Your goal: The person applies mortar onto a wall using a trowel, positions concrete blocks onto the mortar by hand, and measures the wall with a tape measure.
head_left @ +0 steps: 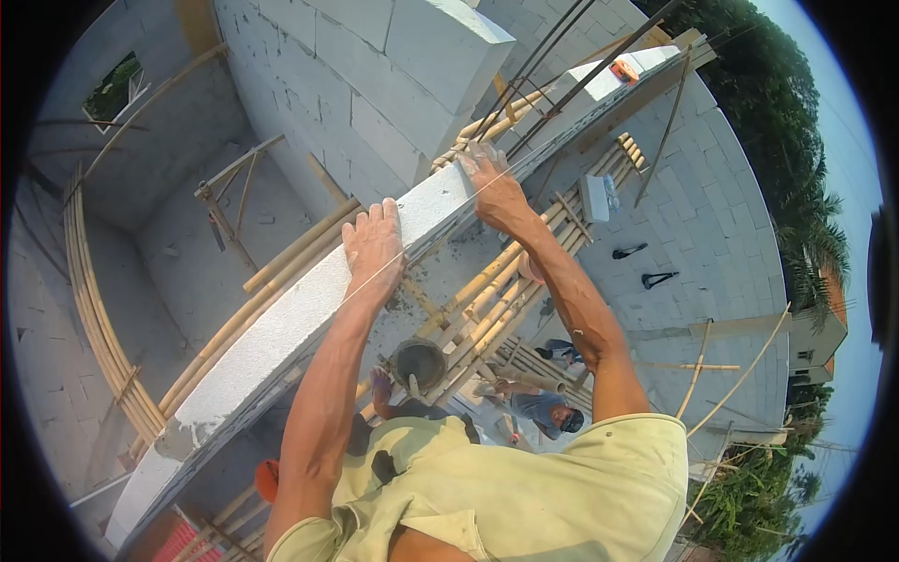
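Observation:
A white aerated-concrete block (433,203) sits on top of the wall in front of me. My left hand (375,245) lies across it with the fingers bent over its far edge. Around the block's right end, beside the upright steel bars, my right hand (494,187) is curled. Both thumbs are mostly hidden. A thin taut string (375,273) runs along the near side of the wall top, passing close by both hands. To the left continues the row of white blocks (272,351), with grey mortar at a joint farther down.
Steel bars (543,66) rise right of the block. An orange tape measure (622,71) rests on the wall farther right. Below are bamboo scaffolding (496,309), a black bucket (419,365) and a co-worker (543,407). Bamboo poles (300,253) line the wall's far side.

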Motion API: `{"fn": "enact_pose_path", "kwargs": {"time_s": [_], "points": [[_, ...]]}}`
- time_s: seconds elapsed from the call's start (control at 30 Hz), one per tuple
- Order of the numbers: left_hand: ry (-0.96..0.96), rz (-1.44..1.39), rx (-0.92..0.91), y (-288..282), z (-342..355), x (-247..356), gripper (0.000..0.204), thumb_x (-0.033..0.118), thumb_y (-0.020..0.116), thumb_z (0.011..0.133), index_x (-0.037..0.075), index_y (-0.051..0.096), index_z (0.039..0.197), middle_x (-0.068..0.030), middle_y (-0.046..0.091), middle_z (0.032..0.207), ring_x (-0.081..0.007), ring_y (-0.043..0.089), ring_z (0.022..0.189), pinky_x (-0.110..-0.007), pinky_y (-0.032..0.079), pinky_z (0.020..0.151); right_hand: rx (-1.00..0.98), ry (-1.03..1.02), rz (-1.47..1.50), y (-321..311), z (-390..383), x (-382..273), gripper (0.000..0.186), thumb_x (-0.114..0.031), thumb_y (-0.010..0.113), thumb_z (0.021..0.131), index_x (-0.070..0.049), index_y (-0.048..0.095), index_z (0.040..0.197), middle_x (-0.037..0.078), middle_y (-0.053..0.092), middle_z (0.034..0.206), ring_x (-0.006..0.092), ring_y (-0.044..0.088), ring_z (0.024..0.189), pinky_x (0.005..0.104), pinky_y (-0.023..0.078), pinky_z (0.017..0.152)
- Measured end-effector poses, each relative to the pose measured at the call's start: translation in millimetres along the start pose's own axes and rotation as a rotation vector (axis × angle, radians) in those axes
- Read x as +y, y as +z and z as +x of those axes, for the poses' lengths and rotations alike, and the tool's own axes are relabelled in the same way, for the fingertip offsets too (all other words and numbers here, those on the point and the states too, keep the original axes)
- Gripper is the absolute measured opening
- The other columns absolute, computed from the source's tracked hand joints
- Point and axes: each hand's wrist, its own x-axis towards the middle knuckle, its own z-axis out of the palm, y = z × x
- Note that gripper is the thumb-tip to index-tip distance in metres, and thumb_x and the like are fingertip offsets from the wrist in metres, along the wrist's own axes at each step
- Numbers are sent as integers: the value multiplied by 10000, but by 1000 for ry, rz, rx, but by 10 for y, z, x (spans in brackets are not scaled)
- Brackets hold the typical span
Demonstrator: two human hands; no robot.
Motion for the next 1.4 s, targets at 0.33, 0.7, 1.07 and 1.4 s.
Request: {"fn": "enact_pose_path", "kwargs": {"time_s": [0.33,0.7,1.07,1.4], "points": [[1,-12,44,-84,-35,22,632,98,734,863,47,504,1450,-104,630,1286,-280,603,1231,-474,448,992,359,-77,544,-207,483,-570,777,-590,374,1079,21,420,1558,238,350,1649,377,257,1570,519,159,1305],[61,-30,89,-87,-115,-105,934,204,914,708,44,444,1498,-139,552,1452,-301,511,1372,-495,421,1084,281,-83,443,-23,267,-744,797,-606,398,1068,23,434,1556,212,366,1654,365,247,1577,553,132,1295],[-137,-68,180,-547,-1313,-1019,1123,553,902,688,116,392,1587,-154,373,1630,-304,281,1557,-505,184,1309,-5,630,1058,674,-2187,-1761,519,-224,586,1007,101,524,1407,325,409,1547,454,394,1452,487,328,1199],[33,-4,373,-448,-1502,-1197,870,491,855,778,95,525,1478,-142,469,1554,-293,372,1503,-520,240,1290,-898,655,1160,2358,-4578,-2366,430,-318,678,928,30,724,1177,229,762,1030,356,747,967,411,561,853]]}}
